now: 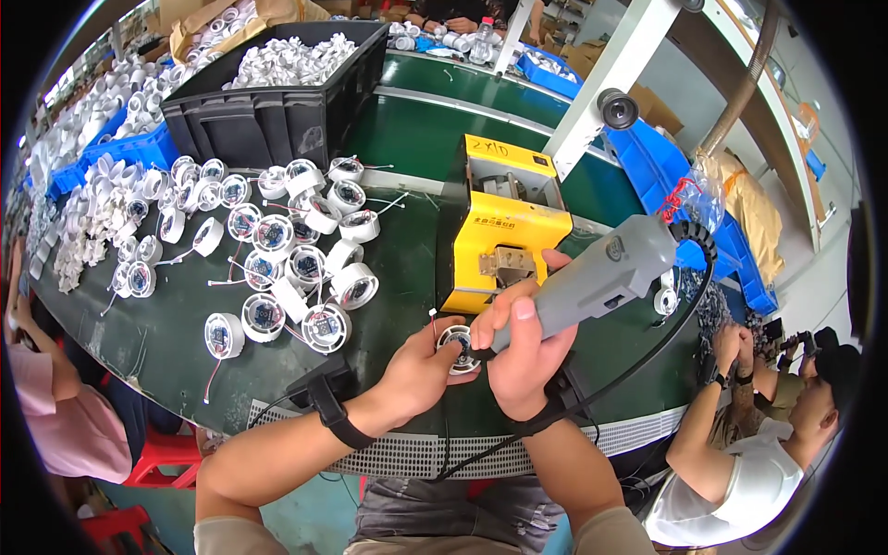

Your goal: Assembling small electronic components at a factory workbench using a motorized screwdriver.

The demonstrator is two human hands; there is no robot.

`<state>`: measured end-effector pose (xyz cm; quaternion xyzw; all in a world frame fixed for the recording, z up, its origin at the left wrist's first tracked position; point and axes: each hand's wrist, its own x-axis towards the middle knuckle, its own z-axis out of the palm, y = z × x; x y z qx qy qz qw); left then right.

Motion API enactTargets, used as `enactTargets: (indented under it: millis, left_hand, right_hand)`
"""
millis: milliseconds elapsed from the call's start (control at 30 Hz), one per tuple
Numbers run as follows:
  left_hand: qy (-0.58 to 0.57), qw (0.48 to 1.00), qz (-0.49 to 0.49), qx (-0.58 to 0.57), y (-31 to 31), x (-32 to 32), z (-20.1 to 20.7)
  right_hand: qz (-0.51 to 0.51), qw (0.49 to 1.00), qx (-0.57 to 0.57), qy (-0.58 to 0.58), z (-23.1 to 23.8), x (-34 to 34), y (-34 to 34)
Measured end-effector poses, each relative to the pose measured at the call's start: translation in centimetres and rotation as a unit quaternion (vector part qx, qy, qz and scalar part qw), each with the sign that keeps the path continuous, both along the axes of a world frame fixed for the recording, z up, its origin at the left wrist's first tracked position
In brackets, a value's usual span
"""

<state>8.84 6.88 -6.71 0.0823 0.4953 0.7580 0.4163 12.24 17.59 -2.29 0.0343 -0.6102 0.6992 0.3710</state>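
Note:
My left hand [412, 375] grips a small round white housing [465, 366] with a circuit board inside, thumb over its face. My right hand [525, 356] is wrapped round a grey electric screwdriver [606, 270]. The tool slants down to the left, and its dark tip is at the housing; whether it touches a screw is too small to tell. Just beyond my hands stands a yellow box-shaped machine [499, 227] with a metal block on its front. To the left lie several similar white round housings [326, 327] with boards and thin wires.
A black crate [250, 116] of small white parts stands at the far left, beside heaped white parts [102, 199]. A black cable [680, 324] loops from the screwdriver over my right forearm. Blue bins [647, 176] lie behind a white post [606, 79]. People sit at both sides.

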Motion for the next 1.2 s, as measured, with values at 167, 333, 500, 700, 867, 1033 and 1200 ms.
enactTargets:
  millis: [167,333,500,700,867,1033,1200]
  left_hand:
    - [0.016,1.0,0.003,-0.013,-0.2,0.1,0.2]
    - [0.02,0.999,0.003,-0.025,0.2,0.0,0.7]
    - [0.024,0.999,0.014,-0.036,0.5,0.0,0.5]
    - [0.229,0.935,-0.144,-0.229,-3.4,-3.8,2.1]
    - [0.66,0.567,0.159,-0.465,-7.3,-5.7,3.2]
    - [0.659,0.526,0.201,-0.499,-8.3,-7.1,3.5]
    - [0.631,0.597,0.222,-0.442,-9.1,-7.1,4.4]
  right_hand:
    - [0.01,1.0,0.024,0.004,-0.5,-0.3,-0.1]
    - [0.028,0.997,0.076,0.019,-1.5,-0.2,0.6]
    - [0.035,0.999,0.021,0.02,-1.8,0.0,0.4]
    - [0.083,0.992,0.067,0.067,-0.4,1.3,2.7]
    - [-0.437,0.769,0.446,-0.134,1.6,2.9,21.2]
    - [-0.424,0.645,0.44,-0.459,-4.0,6.9,37.8]
    - [-0.383,0.681,0.436,-0.447,-6.1,6.2,33.5]
